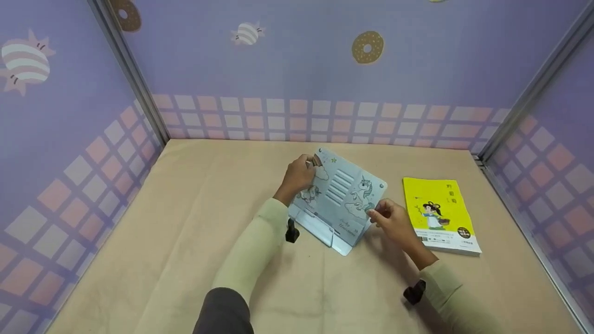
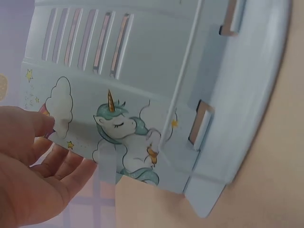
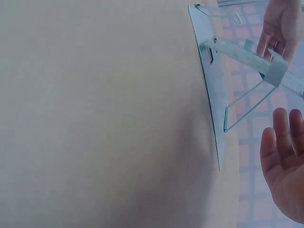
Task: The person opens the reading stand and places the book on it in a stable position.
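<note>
A pale blue metal book stand (image 1: 341, 195) with unicorn drawings and a row of slots stands tilted back on the cloth, turned at an angle. My left hand (image 1: 298, 176) grips its upper left edge, thumb over the front and fingers behind, as the left wrist view shows with the hand (image 2: 42, 166) beside a printed cloud. On the opposite edge, my right hand (image 1: 392, 222) pinches the panel between thumb and forefinger. From the side, the right wrist view shows the stand's base (image 3: 211, 90) and wire support, with the right hand's other fingers (image 3: 282, 142) loosely extended.
A yellow book (image 1: 438, 208) with a drawn figure on its cover lies flat to the right of the stand. Beige cloth (image 1: 195, 222) covers the table. Patterned panels (image 1: 297, 69) enclose the back and both sides, with metal posts (image 1: 139, 79) at the corners.
</note>
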Demonstrator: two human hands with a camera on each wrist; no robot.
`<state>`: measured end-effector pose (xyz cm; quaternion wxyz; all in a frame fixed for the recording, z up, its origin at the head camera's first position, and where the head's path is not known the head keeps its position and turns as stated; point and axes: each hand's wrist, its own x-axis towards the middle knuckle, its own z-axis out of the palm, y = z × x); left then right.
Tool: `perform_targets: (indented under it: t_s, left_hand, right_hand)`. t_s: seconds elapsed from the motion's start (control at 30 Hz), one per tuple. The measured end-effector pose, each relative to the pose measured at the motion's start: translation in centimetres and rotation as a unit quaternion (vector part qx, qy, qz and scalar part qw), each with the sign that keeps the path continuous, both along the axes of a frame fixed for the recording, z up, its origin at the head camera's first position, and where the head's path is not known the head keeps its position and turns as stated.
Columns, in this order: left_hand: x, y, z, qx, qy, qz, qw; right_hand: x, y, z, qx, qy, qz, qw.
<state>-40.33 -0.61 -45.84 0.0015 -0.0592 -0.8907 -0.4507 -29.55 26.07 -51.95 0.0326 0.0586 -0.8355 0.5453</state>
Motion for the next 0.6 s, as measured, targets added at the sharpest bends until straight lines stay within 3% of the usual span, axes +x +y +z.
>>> perform_targets:
  t_s: [0.3,0.6]
  left_hand:
    - [0.3,-1.3,-0.6,-0.011,0.006,0.011,0.9999]
    - [0.3,-2.9,-0.6,0.012,-0.012,-0.014,0.9998]
  right_hand:
    - [-1.4,0.4,0.1,-0.033,-0.023,-0.078,0.996]
    - [-3.6,0.1,0.9,0.023,0.011,-0.129,0.991]
